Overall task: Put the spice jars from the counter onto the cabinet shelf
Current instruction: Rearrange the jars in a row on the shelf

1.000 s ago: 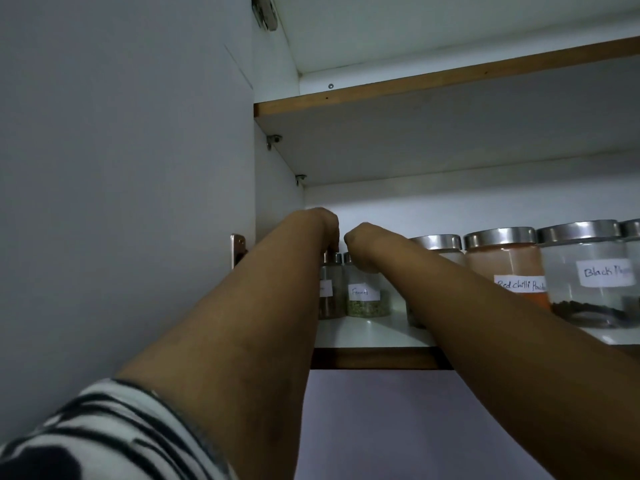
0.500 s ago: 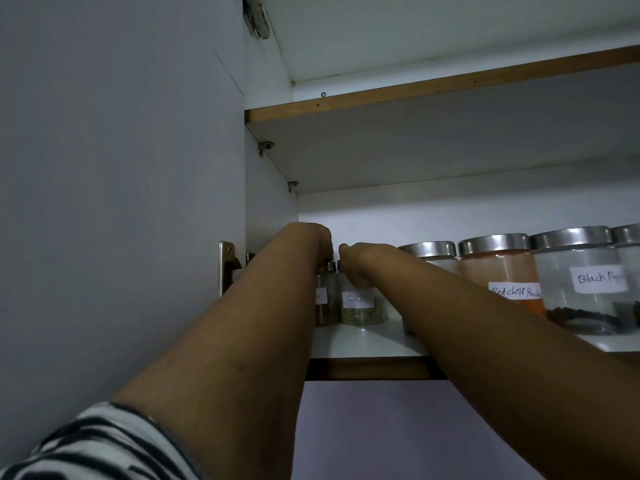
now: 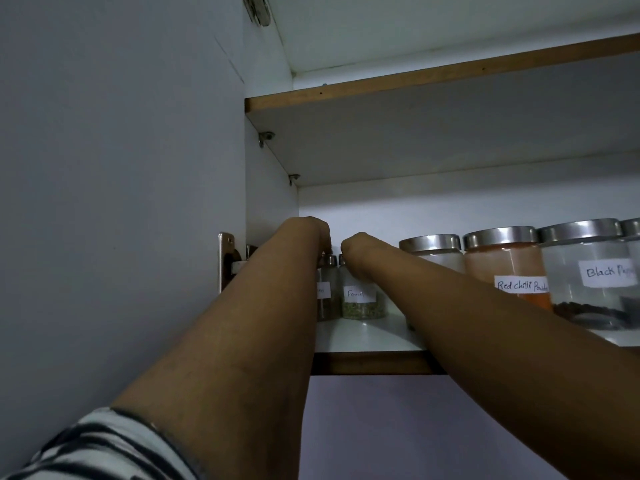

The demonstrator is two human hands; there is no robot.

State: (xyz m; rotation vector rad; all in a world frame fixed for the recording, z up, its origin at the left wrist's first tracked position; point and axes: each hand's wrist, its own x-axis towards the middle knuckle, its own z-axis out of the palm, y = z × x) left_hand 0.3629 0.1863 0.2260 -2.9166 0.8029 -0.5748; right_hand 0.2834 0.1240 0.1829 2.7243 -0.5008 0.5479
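I see the white cabinet shelf with its brown wood front edge [image 3: 374,362] already carrying big clear glass jars with steel lids, one labelled red chilli powder [image 3: 504,268]. At the far left stand two small clear glass spice jars, the fennel-labelled one [image 3: 362,301] and a half-hidden neighbour [image 3: 325,292], touching or nearly so. My left hand [image 3: 317,230] sits over the hidden jar's lid, my right hand [image 3: 356,249] over the fennel jar's top; fingers face away, so I cannot tell either grip. I judge these jars light, rigid, slick and breakable, best held around the lid.
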